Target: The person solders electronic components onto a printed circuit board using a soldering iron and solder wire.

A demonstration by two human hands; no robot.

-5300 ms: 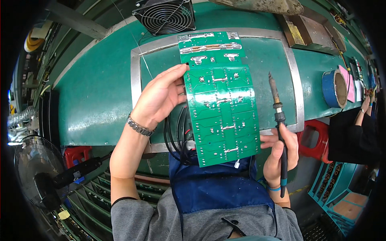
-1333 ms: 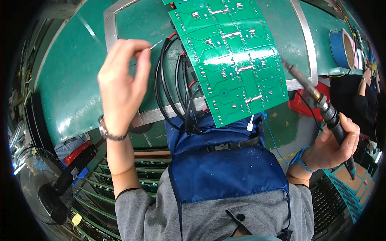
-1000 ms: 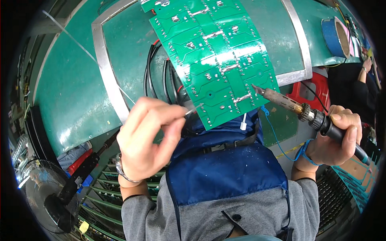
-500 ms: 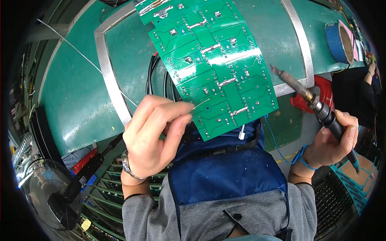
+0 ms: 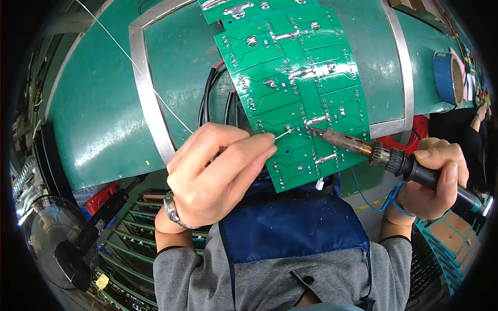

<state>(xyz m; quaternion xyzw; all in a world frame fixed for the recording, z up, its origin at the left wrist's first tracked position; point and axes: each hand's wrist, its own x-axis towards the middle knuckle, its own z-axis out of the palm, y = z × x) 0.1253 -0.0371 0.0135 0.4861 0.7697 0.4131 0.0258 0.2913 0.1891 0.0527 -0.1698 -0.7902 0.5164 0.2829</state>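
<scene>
A long green circuit board (image 5: 321, 96) lies solder side up, its near end over the table edge, with shiny solder joints along its middle. My left hand (image 5: 215, 168) pinches a thin solder wire (image 5: 282, 135) over the board's left part; the strand trails back to the upper left. In my right hand (image 5: 438, 179) is a soldering iron (image 5: 347, 141), gripped by its black handle. Its tip is at the board's middle, close to a solder strip and just right of the wire's end. Whether the tip touches the board I cannot tell.
Black and red cables (image 5: 210, 96) run beneath the board. Metal strips (image 5: 150, 98) frame the green tabletop (image 5: 98, 124). A blue tape roll (image 5: 448, 79) stands at right, near another person's arm (image 5: 480, 116). A fan (image 5: 57, 243) and racked boards (image 5: 135, 233) are lower left. A blue cord hangs from my wristband (image 5: 397, 201).
The iron has swung left and down from beside the board onto its middle. My left hand has moved slightly right with the wire. In the picture, the board sits a little further right and lower.
</scene>
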